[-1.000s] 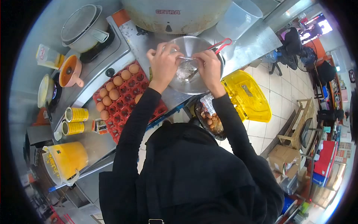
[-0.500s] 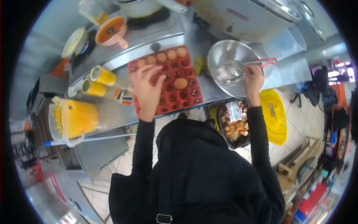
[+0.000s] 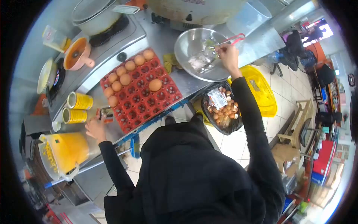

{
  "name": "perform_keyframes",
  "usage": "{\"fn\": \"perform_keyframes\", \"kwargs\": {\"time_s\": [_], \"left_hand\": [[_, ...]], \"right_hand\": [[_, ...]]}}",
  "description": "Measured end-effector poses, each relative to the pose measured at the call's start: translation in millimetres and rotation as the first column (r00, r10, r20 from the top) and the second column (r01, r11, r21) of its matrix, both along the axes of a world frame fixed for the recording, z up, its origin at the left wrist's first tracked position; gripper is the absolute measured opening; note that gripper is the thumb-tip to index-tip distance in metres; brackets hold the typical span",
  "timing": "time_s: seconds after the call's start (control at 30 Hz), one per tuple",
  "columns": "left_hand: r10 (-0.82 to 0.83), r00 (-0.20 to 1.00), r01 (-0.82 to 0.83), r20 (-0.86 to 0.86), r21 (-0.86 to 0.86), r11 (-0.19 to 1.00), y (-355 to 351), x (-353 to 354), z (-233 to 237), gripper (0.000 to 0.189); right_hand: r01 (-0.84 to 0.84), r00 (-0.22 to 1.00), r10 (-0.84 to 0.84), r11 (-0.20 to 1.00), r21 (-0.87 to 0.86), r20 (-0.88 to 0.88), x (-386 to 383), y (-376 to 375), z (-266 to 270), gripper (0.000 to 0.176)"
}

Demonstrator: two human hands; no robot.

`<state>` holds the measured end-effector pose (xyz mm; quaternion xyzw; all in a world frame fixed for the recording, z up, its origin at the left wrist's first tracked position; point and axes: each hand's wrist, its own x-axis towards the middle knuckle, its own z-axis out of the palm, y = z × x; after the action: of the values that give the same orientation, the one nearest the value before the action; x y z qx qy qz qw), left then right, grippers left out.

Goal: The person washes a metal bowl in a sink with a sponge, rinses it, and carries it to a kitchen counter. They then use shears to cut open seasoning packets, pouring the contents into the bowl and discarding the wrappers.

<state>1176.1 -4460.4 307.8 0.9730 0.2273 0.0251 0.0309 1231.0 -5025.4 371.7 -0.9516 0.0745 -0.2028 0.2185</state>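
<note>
My left hand (image 3: 96, 128) is at the counter's left part, its fingers apart beside a small dark packet (image 3: 107, 114), below two yellow cans (image 3: 79, 100). Fingers of my right hand (image 3: 228, 55) are closed over the right rim of a steel bowl (image 3: 186, 46), near a red-handled utensil (image 3: 235, 39); exactly what they pinch is too small to tell. Inside the bowl lie a clear, shiny item and some whitish stuff. Between my hands sits a red egg tray (image 3: 140, 102), with several brown eggs along its far left edge and one egg (image 3: 155, 85) nearer its right side.
A yellow bucket (image 3: 74, 146) stands at the left end. Behind the tray is a stove (image 3: 131, 31) with an orange pan (image 3: 77, 54) and pots. A bin (image 3: 223, 125) of eggshells and a yellow tub (image 3: 265, 100) are below the counter. A large pot (image 3: 197, 11) stands behind the bowl.
My left hand has moved from above the egg tray to the left, beside the packet, uncovering more eggs. The view has shifted, and my right hand stays at the bowl.
</note>
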Motion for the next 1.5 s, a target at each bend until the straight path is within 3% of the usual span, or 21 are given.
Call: {"fn": "perform_keyframes", "kwargs": {"time_s": [0.07,0.1,0.17,0.2,0.23,0.27,0.33,0.4,0.47,0.5,0.57,0.63,0.7,0.77,0.87,0.93,1.2,1.3,1.37,1.43,1.5], "left_hand": [[-0.059,0.998,0.059,-0.004,-0.017,0.998,12,5,-13,0.038],[-0.098,0.995,0.098,0.001,-0.028,0.995,22,9,-20,0.037],[-0.112,0.994,0.113,0.016,-0.165,0.98,29,14,-26,0.037],[-0.077,0.996,0.083,0.04,-0.177,0.981,25,14,-24,0.039],[-0.036,0.997,0.048,0.065,-0.191,0.98,18,14,-20,0.041],[-0.008,1.0,0.011,0.021,-0.174,0.985,0,11,0,0.048],[-0.029,1.0,0.027,-0.011,-0.166,0.986,-3,11,-2,0.05],[-0.051,0.998,0.041,-0.03,-0.258,0.965,11,12,-21,0.053],[-0.081,0.995,0.062,-0.056,-0.281,0.958,37,23,-44,0.051],[-0.111,0.99,0.08,-0.091,-0.297,0.951,40,27,-47,0.049],[-0.195,0.981,0.192,-0.007,-0.165,0.968,38,24,-49,0.048],[-0.225,0.951,0.303,0.213,-0.483,0.822,68,36,-89,0.05],[-0.13,0.978,0.197,0.161,-0.535,0.822,40,29,-48,0.046],[-0.026,0.993,0.088,0.115,-0.583,0.807,23,20,-28,0.042],[0.153,0.882,0.247,0.446,-0.714,0.655,3,-1,-12,0.039],[0.368,0.824,0.425,0.431,-0.9,0.102,-55,-23,26,0.03],[0.153,0.976,0.206,0.155,-0.888,-0.412,-197,-38,54,0.029],[-0.083,0.993,0.032,0.09,-0.845,-0.533,-263,-30,76,0.033],[-0.244,0.967,-0.077,0.078,-0.819,-0.569,-300,-23,77,0.033],[-0.34,0.934,-0.112,0.105,-0.819,-0.562,-341,-17,89,0.037],[-0.398,0.909,-0.129,0.122,-0.826,-0.548,-376,-9,86,0.039]], "right_hand": [[0.181,0.982,-0.095,0.688,0.703,-0.161,-8,-16,-5,0.016],[0.202,0.979,-0.115,0.684,0.701,-0.17,-22,-19,0,0.016],[0.049,0.998,-0.058,0.289,0.956,-0.034,-54,-29,16,0.021],[0.03,0.999,-0.039,0.275,0.961,-0.02,-77,-40,14,0.025],[0.045,0.999,-0.025,0.305,0.951,-0.04,-104,-59,0,0.018],[0.201,0.979,-0.093,0.57,0.796,-0.18,-136,-54,12,0.015],[0.339,0.939,-0.229,0.505,0.793,-0.256,-191,-64,-23,0.015],[0.533,0.828,-0.354,0.739,0.412,-0.436,-235,-111,-125,0.013],[0.642,0.736,-0.472,0.715,0.277,-0.485,-260,-125,-189,0.021],[0.485,0.796,-0.507,0.861,-0.152,-0.329,-275,-153,-256,0.028],[0.556,0.721,-0.57,0.815,-0.161,-0.395,-270,-130,-222,0.029],[0.576,0.774,-0.573,0.814,-0.077,-0.27,-213,-122,-184,0.023],[0.37,0.923,-0.366,0.929,-0.021,0.117,-149,-116,-134,0.012],[0.191,0.904,-0.214,0.977,0.099,0.37,-82,-111,-87,0.012],[0.155,0.984,-0.161,0.985,0.072,0.08,-4,-124,-83,0.013],[0.244,0.958,-0.254,0.966,-0.088,-0.131,30,-129,-96,0.02],[0.365,0.85,-0.419,0.905,-0.217,-0.318,22,-124,-54,0.032],[0.3,0.824,-0.322,0.946,-0.123,-0.466,-3,-138,-33,0.032],[0.361,0.831,-0.008,0.769,0.527,-0.557,-22,-183,-74,0.02],[-0.118,0.977,0.207,0.737,0.666,-0.056,-65,-207,-123,0.023],[0.183,0.98,0.008,0.34,0.922,-0.198,-116,-145,-53,0.026]]}}
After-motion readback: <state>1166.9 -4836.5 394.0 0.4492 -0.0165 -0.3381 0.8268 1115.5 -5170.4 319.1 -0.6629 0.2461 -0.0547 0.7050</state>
